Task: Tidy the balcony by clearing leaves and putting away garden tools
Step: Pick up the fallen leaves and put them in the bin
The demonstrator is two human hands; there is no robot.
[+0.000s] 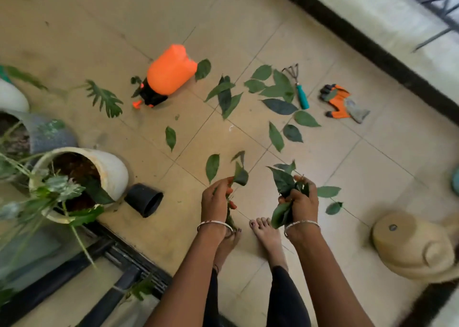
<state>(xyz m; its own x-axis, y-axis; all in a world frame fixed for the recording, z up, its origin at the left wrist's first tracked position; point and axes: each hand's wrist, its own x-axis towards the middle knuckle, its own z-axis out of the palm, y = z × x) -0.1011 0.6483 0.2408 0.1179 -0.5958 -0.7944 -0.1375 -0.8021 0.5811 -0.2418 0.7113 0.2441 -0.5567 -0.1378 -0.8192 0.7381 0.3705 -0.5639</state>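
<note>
Step in hand: leaf pickup, part-way by my read. Tools not dealt w/ yet.

Far left: white pot point(111, 170) w/ plants, and just beside it a small black pot point(144, 199) lying on its side. Further up the floor point(248, 28): a split leaf point(104, 98) & the orange sprayer point(169, 71), tipped over, one leaf at its base end. Centre: loose leaves point(278, 105) scattered over the tiles, thickest betw. sprayer & rake. A single leaf point(212, 166) lies just above the left hand.

The left hand point(216, 200) has its fingers curled round a small bunch of leaves point(239, 175), tips sticking up past the thumb. The right hand point(301, 200) is curled tight round a fuller bunch point(283, 182), leaves poking out top & bottom. Both hover low over the floor, in front of the bare feet. Two more leaves point(327, 192) lie just right of the right hand.

Right: hand rake point(301, 96) w/ teal handle lying among the leaves, orange-grey gloves point(344, 102) near it, not touching. Tan watering can point(412, 247), prob., at the right edge.

Next, I'd judge: both hands are near full, so dump the bunches somewhere (no bin in view) or pinch the nearest singles w/ spare fingers first. Then the far cluster, minding the rake tines among the leaves. Tools after.
</note>
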